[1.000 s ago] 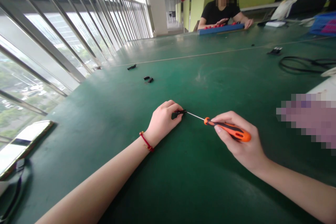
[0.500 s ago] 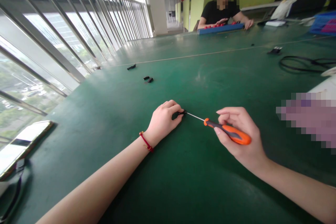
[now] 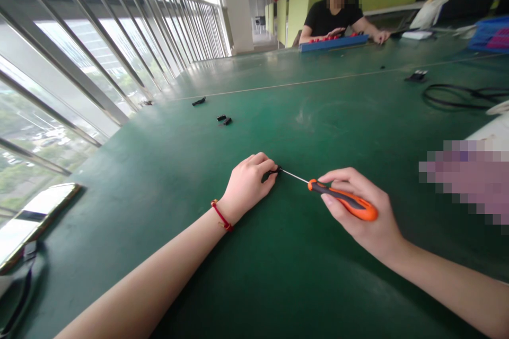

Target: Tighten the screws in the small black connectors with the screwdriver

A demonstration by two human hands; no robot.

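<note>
My left hand rests on the green table and pinches a small black part between thumb and fingers. Most of that part is hidden, so its kind cannot be made out. The orange and dark grey screwdriver lies in my right hand, with the thumb below its handle and the fingers above. Its thin metal shaft points left, and the tip meets the end of the black part.
Several small black pieces lie beyond my left hand. A phone and cable are at the left edge, beside a metal railing. Across the green table sits a person behind a blue tray. A black cable lies right.
My right hand has shifted slightly left along the screwdriver handle, and its fingers have come round closer. The left hand and the black part have barely moved.
</note>
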